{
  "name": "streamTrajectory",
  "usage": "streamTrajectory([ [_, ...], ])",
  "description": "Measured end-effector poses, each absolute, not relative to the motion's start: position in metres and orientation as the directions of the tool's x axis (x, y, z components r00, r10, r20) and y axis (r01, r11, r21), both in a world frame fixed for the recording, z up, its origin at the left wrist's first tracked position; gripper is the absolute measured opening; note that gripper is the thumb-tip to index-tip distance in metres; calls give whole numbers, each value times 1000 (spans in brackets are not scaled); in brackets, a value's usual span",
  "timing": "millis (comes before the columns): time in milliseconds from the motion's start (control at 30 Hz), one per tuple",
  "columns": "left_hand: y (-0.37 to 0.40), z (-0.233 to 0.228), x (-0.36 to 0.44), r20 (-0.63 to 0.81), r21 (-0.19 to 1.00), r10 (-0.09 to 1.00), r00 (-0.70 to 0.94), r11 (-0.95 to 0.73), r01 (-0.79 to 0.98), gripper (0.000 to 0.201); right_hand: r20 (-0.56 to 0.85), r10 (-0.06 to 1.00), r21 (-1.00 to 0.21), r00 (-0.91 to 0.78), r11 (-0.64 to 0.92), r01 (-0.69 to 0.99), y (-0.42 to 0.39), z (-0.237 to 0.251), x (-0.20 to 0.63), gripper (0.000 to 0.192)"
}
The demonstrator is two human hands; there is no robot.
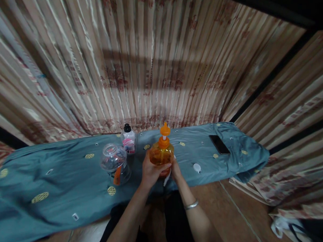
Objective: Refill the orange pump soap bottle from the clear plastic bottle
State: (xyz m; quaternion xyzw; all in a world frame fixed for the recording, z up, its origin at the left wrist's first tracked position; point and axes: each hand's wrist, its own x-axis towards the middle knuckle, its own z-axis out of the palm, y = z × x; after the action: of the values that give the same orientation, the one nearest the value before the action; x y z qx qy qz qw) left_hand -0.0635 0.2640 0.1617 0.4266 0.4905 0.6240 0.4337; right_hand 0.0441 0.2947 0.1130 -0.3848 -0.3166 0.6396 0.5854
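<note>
An amber see-through pump bottle (160, 153) with an orange pump head stands upright between my hands at the front of the cloth-covered surface. My left hand (152, 170) wraps around its left side, thumb across the front. My right hand (175, 169) is closed at its lower right, its fingers partly hidden behind the bottle. Something thin and white (167, 178) hangs below the bottle by my right hand; I cannot make out what it is. To the left are a clear plastic jar (113, 160) with an orange patch and a clear bottle (129, 141) with a black cap.
A teal cloth (65, 182) with yellow patterns covers the long surface. On its right side lie a black phone (219, 144) and a small round white lid-like piece (197, 167). A pleated curtain (148, 71) hangs behind. Dark poles (259, 86) and brown floor (221, 204) are at the right.
</note>
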Motion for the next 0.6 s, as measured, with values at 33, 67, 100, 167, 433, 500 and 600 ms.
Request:
streamTrajectory([
  [33,263,162,-64,109,982,960,-257,-144,-123,72,-142,989,-845,-33,-138,-517,294,110,42,54],
  [67,263,162,-65,110,981,960,-257,-146,-125,72,-162,986,-830,-43,-160,-534,293,107,40,52],
  [100,263,162,-66,111,981,960,-259,-147,-127,73,-181,982,-811,-48,-177,-557,293,103,38,50],
  [167,264,163,-68,115,980,957,-268,-153,-127,73,-224,973,-765,-55,-210,-609,293,97,34,44],
  [433,269,162,-74,138,982,942,-305,-171,-85,66,-237,968,-699,-77,-225,-678,287,84,17,36],
  [500,268,162,-73,141,983,943,-301,-170,-70,65,-227,971,-698,-73,-215,-684,283,82,12,35],
  [600,267,163,-72,146,986,940,-309,-165,-37,66,-229,969,-677,-88,-223,-701,279,79,5,32],
])
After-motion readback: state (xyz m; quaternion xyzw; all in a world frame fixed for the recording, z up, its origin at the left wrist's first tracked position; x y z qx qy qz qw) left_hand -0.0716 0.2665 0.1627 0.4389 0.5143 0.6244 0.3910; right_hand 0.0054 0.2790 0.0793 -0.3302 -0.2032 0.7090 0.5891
